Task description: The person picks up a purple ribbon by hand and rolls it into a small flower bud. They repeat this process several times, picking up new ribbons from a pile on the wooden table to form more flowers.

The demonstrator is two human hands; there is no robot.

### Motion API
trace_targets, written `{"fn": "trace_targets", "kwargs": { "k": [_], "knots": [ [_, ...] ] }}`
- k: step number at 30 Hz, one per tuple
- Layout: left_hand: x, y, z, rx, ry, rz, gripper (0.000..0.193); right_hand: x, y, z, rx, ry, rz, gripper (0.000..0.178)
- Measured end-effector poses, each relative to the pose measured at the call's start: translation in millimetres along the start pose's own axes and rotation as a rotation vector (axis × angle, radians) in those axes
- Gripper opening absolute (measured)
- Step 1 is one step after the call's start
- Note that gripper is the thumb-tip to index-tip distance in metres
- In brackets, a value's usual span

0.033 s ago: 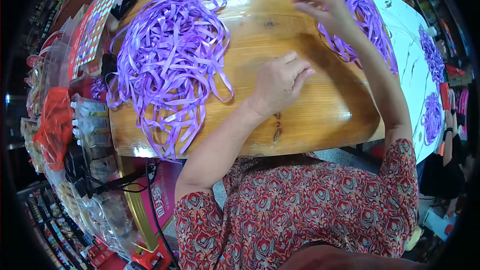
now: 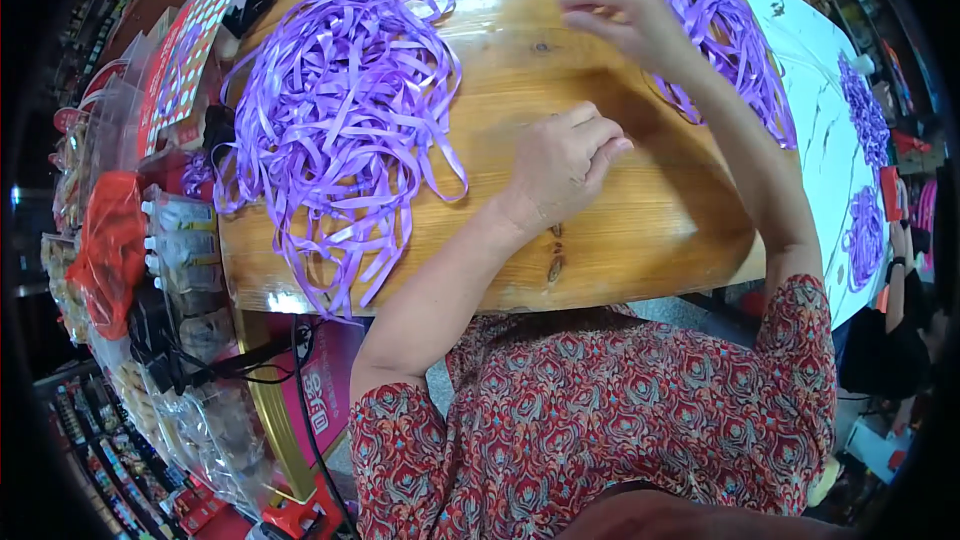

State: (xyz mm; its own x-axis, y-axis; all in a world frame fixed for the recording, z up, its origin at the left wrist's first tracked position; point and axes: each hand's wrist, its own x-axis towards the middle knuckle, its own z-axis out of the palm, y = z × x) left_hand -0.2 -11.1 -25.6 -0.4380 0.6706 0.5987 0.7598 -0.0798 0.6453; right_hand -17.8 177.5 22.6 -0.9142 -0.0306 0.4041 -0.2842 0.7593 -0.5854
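Observation:
My left hand (image 2: 566, 162) is closed above the middle of the wooden table (image 2: 510, 270), thumb pressed to the curled fingers. What it pinches, if anything, I cannot make out. Farther off and to the right, my right hand (image 2: 635, 25) is raised over the table. Its fingers stretch leftward, slightly apart from the thumb, and nothing shows in them. A big tangled heap of purple ribbon (image 2: 345, 110) spreads over the table's left side, apart from both hands. Behind my right hand and forearm lies a second heap of purple ribbon (image 2: 735, 45), partly covered by them.
More purple ribbon (image 2: 864, 235) lies on a white marbled table (image 2: 815, 130) at the right, with a person (image 2: 885, 340) beside it. Close to the wooden table's left edge are clear pouches (image 2: 185, 230), a red plastic bag (image 2: 110, 250) and black cables (image 2: 235, 365).
My right hand has shifted a little to the left, uncovering slightly more of the right ribbon heap. My left hand stays nearly in place.

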Motion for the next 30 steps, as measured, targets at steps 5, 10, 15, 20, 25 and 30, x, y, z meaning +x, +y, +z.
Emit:
{"fn": "trace_targets", "kwargs": {
  "k": [5,10,15,20,25,30],
  "knots": [
    [-1,6,-1,0.122,-0.04,0.056,0.012,60,-28,70,0.006,-0.113,-0.105,0.016],
    [1,10,5,0.192,-0.112,0.105,0.014,95,-42,102,-0.261,-0.132,-0.111,0.021],
    [-3,13,1,0.159,-0.028,0.086,0.013,105,-49,125,-0.286,-0.187,-0.092,0.023],
    [-1,12,0,0.253,-0.245,0.069,0.013,112,-35,119,-0.27,-0.249,0.015,0.02],
    [-8,11,4,0.32,-0.263,0.027,0.013,107,-31,132,-0.022,-0.279,-0.074,0.007],
    [-10,7,13,0.338,-0.169,0.07,0.009,101,-36,123,-0.057,-0.24,-0.159,0.008]
  ]
}}
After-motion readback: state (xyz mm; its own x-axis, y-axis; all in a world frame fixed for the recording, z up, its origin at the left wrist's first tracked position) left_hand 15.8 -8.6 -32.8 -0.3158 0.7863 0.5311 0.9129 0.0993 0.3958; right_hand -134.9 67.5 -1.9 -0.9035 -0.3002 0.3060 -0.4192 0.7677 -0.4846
